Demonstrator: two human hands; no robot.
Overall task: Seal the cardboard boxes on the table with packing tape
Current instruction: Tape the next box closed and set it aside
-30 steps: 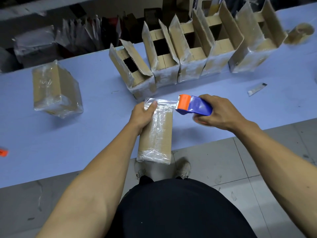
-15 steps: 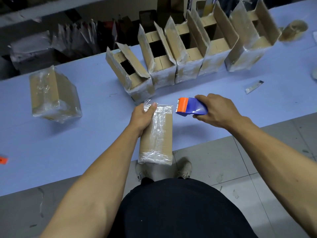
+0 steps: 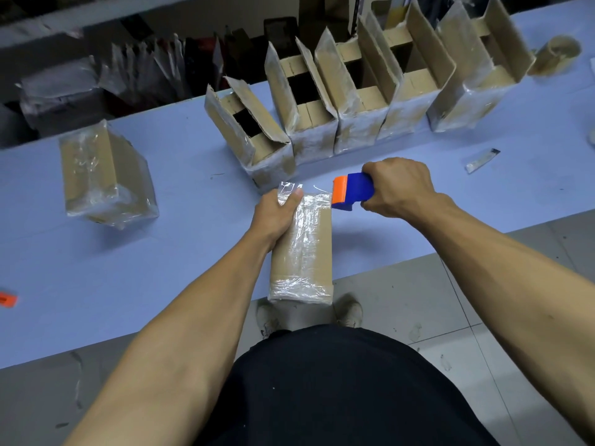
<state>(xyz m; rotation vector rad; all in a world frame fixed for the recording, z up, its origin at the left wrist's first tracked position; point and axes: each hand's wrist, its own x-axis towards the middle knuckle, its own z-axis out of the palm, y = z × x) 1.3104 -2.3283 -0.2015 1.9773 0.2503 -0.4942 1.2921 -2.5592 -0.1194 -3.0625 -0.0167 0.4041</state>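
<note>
A closed cardboard box (image 3: 306,252) wrapped in clear tape stands at the near edge of the blue table (image 3: 161,268), partly over the edge. My left hand (image 3: 277,214) grips its far left top corner, thumb over the taped top. My right hand (image 3: 399,188) holds a blue and orange tape dispenser (image 3: 351,191) right beside the box's far right corner. A thin strand of tape shows at that corner. A row of several open boxes (image 3: 354,101) stands behind, flaps up.
A sealed taped box (image 3: 103,175) sits at the left of the table. A tape roll (image 3: 553,54) lies at the far right. A small blade or cutter (image 3: 481,160) lies right of my right hand. An orange scrap (image 3: 6,299) sits at the left edge.
The dispenser pulled away from the box top, lifting off to the right, then came back down close to the box's right corner. My left hand kept its grip on the box.
</note>
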